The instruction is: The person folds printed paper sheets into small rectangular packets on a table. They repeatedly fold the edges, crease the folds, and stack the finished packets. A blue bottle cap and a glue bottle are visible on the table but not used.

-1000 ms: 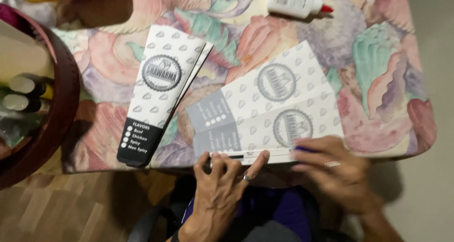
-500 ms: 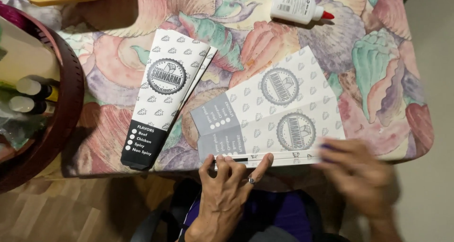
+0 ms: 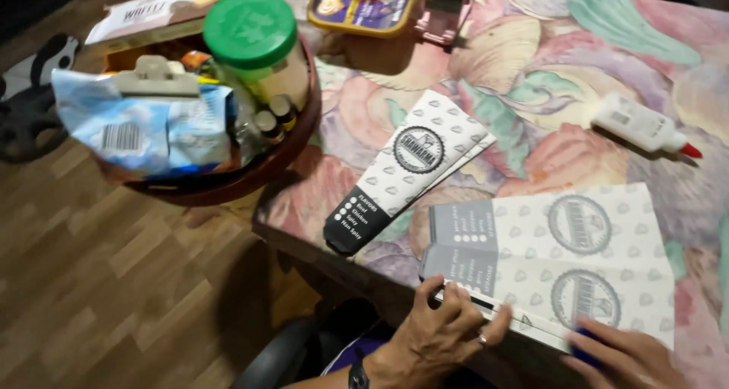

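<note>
The view has swung left since a second ago, bringing a round basket point(image 3: 228, 178) of jars and snack bags into sight. Both hands stay at the near edge of the flat printed paper sheet point(image 3: 577, 260): the left hand point(image 3: 444, 330) presses its flap with curled fingers, while the right hand point(image 3: 623, 355) grips a small blue object. A folded sleeve point(image 3: 406, 169) and glue bottle point(image 3: 642, 127) lie on the floral counter point(image 3: 531, 70); wood flooring lies beside it.

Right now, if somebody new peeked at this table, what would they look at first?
Probably the two hands at the near edge: the left hand presses on the flat grey-and-white patterned sheet, and the right hand touches the sheet's near edge, with something blue under its fingers. Next, the big green lid on the jar in the round basket at the far left, and the white glue bottle on the flowery tablecloth.
</note>
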